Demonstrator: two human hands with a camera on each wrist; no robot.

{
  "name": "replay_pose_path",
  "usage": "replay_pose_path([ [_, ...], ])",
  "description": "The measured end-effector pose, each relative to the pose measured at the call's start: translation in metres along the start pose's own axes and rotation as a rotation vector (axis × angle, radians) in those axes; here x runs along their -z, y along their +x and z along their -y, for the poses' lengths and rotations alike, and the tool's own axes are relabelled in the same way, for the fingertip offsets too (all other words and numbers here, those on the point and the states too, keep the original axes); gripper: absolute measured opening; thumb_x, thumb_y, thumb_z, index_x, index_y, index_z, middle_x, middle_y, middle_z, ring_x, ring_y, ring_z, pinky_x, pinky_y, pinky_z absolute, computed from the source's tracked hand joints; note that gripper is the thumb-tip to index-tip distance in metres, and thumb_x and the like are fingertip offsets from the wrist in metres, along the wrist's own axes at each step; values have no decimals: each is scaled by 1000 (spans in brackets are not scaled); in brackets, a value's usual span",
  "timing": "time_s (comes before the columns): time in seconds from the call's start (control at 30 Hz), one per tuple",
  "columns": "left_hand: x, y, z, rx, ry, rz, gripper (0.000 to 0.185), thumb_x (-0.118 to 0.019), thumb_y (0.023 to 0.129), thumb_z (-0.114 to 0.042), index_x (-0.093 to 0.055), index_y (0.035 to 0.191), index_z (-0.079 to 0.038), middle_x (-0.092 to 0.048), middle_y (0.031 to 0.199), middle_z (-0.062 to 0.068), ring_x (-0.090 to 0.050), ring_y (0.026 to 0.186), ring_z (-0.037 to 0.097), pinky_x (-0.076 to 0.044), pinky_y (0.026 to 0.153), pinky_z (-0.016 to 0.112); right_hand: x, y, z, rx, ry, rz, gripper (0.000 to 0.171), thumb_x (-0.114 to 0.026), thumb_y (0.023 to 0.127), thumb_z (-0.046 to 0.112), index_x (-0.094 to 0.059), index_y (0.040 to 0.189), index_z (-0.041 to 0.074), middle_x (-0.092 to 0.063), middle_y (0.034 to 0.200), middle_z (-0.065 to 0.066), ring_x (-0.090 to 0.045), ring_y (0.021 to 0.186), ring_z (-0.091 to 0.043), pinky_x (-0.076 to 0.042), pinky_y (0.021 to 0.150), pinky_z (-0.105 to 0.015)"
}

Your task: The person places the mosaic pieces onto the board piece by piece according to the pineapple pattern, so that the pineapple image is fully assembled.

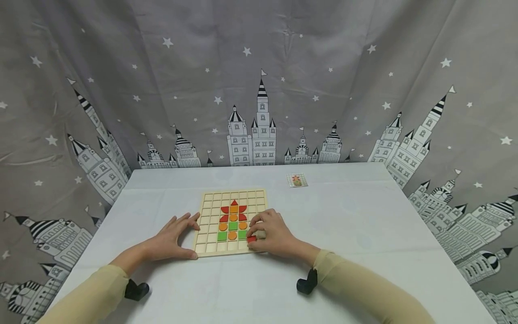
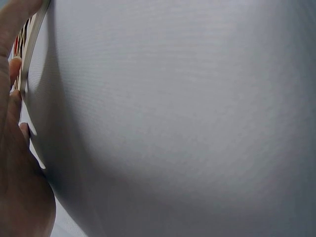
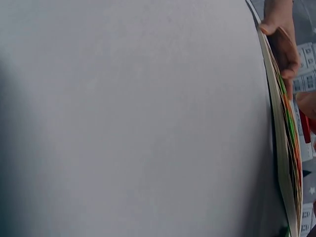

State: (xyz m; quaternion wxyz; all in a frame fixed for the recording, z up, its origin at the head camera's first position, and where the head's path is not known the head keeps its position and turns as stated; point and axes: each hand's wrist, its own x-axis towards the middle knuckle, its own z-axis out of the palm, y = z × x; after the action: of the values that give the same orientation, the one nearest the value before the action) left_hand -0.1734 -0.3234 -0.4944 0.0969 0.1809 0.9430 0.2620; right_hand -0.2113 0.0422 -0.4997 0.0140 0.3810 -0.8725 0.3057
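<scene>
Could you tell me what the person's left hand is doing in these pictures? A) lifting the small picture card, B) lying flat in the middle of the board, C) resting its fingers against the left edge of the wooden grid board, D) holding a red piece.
C: the left hand lies on the table with its fingers against the left edge of the wooden grid board, while the right hand holds the red piece.

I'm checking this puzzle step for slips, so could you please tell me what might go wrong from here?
The right hand pinches a red piece right beside the placed green square; it could nudge that neighbour out of its cell. The left hand only rests on the wooden board edge, so the board may slide on the white tablecloth.
</scene>
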Motion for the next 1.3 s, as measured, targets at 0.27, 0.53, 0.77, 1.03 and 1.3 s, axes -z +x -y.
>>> replay_pose_path([
  [0.27, 0, 0, 1, -5, -2, 0, 75, -85, 70, -64, -53, 124, -24, -25, 168, 8, -10, 155, 42, 1, 124, 62, -14, 8, 15, 46, -77, 16, 18, -84, 83, 40, -79, 96, 29, -61, 115, 10, -45, 118, -15, -40, 102, -39],
  [0.53, 1, 0, 0, -1, -2, 4, 75, -85, 70, -64, -52, 124, -25, -25, 168, 8, -10, 155, 41, 1, 124, 61, -19, 10, 14, 51, -103, -25, 17, -84, 83, 42, -79, 94, 31, -62, 113, 11, -45, 115, -14, -41, 97, -36],
  [0.77, 2, -1, -1, 6, -7, 7, 74, -86, 70, -63, -53, 124, -25, -24, 169, 8, -10, 155, 41, 1, 124, 61, -19, 10, 14, 37, -86, -26, 18, -84, 83, 44, -79, 94, 31, -61, 112, 12, -44, 115, -13, -41, 98, -37],
  [1.03, 2, -1, -1, 5, -10, 8, 75, -86, 70, -63, -52, 125, -25, -24, 169, 8, -10, 155, 41, 1, 124, 61, -16, 9, 14, 23, -59, -13, 18, -83, 84, 42, -79, 96, 29, -62, 115, 11, -44, 117, -14, -40, 101, -38],
  [1.3, 2, -1, -1, -8, 6, 1, 76, -85, 70, -65, -53, 124, -23, -27, 168, 10, -12, 154, 42, 1, 124, 62, -14, 7, 12, 20, -61, -1, 13, -82, 85, 41, -79, 94, 31, -62, 115, 12, -44, 115, -12, -40, 100, -37],
])
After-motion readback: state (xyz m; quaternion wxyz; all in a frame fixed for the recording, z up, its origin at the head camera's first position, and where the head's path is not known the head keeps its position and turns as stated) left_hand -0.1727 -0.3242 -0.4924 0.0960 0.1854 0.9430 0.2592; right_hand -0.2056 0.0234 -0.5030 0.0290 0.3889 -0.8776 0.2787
